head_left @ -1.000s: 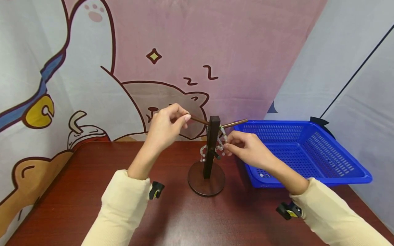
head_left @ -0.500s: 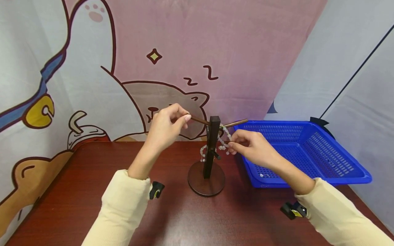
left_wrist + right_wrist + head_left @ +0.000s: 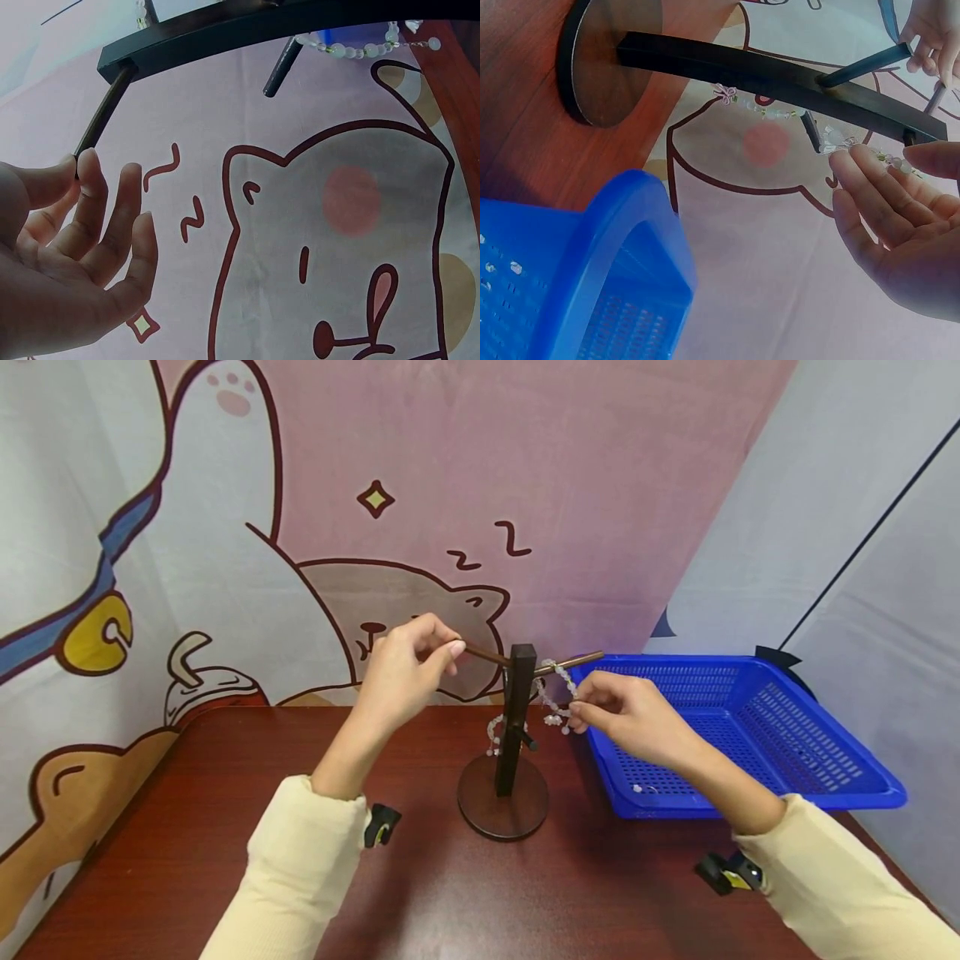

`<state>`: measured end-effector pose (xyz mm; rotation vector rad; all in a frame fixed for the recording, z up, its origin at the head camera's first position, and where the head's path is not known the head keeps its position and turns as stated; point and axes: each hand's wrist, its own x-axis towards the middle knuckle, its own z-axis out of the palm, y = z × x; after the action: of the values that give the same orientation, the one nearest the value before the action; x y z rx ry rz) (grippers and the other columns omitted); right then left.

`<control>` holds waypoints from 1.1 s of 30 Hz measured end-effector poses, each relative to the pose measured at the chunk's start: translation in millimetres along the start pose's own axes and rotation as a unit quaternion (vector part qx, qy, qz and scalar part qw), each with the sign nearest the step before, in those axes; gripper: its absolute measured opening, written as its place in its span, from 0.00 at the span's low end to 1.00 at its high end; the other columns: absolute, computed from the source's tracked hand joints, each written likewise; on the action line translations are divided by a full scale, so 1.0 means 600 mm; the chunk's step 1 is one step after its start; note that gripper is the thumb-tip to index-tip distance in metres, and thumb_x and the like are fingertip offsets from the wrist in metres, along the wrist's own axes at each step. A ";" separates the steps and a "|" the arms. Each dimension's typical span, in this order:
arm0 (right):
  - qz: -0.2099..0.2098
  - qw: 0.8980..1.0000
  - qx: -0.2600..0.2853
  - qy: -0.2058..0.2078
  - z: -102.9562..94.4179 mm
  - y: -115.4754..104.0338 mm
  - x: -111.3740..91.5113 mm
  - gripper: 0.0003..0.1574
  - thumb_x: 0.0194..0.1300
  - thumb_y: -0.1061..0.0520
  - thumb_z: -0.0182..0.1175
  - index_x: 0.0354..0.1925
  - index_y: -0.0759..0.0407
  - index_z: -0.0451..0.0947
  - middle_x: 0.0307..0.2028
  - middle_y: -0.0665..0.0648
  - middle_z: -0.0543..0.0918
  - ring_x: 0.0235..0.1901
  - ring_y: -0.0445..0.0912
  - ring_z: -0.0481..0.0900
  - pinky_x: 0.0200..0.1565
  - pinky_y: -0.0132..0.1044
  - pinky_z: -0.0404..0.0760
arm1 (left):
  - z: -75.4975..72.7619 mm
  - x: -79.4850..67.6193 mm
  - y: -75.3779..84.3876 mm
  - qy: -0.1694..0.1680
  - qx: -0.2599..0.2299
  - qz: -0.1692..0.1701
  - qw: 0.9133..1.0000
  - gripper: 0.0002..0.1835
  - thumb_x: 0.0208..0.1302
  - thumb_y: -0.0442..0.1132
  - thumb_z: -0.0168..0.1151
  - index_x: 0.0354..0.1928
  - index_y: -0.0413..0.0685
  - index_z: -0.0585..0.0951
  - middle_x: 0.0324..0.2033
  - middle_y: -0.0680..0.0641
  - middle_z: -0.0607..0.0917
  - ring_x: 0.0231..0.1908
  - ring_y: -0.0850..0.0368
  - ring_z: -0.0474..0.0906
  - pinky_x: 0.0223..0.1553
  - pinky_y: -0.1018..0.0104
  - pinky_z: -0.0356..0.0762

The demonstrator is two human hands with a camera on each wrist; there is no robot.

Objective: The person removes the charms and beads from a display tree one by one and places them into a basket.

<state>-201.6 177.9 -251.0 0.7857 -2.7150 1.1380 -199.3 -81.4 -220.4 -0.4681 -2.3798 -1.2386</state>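
A dark wooden stand (image 3: 517, 718) with several pegs and a round base stands upright on the table. My left hand (image 3: 405, 668) pinches the end of its upper left peg (image 3: 486, 652) between thumb and forefinger. On the upper right peg (image 3: 581, 660) hangs a clear beaded bracelet (image 3: 566, 679), partway along. My right hand (image 3: 637, 718) pinches that bracelet's side with thumb and fingertips. Lower on the stand hangs a second beaded bracelet (image 3: 493, 729), partly hidden behind the post in the head view; the right wrist view shows this lower bracelet (image 3: 761, 110) with a flower charm.
A blue plastic basket (image 3: 847, 800) stands to the right, under the right forearm. Small pale items (image 3: 637, 788) lie inside near its front left corner. The brown table (image 3: 247, 827) meets a cartoon-printed cloth (image 3: 600, 485) behind the stand.
My right hand has moved to the right, drawing the bracelet along the upper right peg, away from the post. The left hand stays at the left peg.
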 end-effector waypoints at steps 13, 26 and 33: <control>0.011 1.000 -0.019 0.006 -0.019 0.002 -0.009 0.04 0.63 0.59 0.57 0.31 0.58 0.77 0.25 0.50 0.83 0.27 0.40 0.80 0.32 0.34 0.73 | 0.000 0.000 0.003 0.004 0.003 -0.002 1.000 0.03 0.60 0.36 0.60 0.32 0.44 0.80 0.18 0.50 0.81 0.25 0.55 0.74 0.32 0.63 0.65; 0.019 0.999 -0.028 0.015 -0.039 0.002 -0.013 0.06 0.64 0.59 0.56 0.32 0.60 0.77 0.25 0.52 0.83 0.27 0.41 0.81 0.33 0.34 0.76 | 0.000 0.000 0.001 0.003 0.006 -0.004 1.000 0.03 0.60 0.36 0.60 0.32 0.44 0.80 0.18 0.50 0.81 0.26 0.55 0.74 0.32 0.63 0.65; 0.027 0.999 -0.041 0.021 -0.051 0.003 -0.017 0.07 0.64 0.58 0.55 0.34 0.62 0.76 0.26 0.53 0.83 0.28 0.40 0.81 0.34 0.35 0.77 | 0.000 0.000 0.003 0.003 0.004 -0.006 1.000 0.03 0.60 0.37 0.60 0.32 0.45 0.80 0.18 0.50 0.81 0.26 0.55 0.73 0.31 0.63 0.65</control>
<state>-197.0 204.2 -233.1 0.6722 -2.7445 1.0330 -198.3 -80.5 -219.0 -0.4479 -2.3855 -1.2328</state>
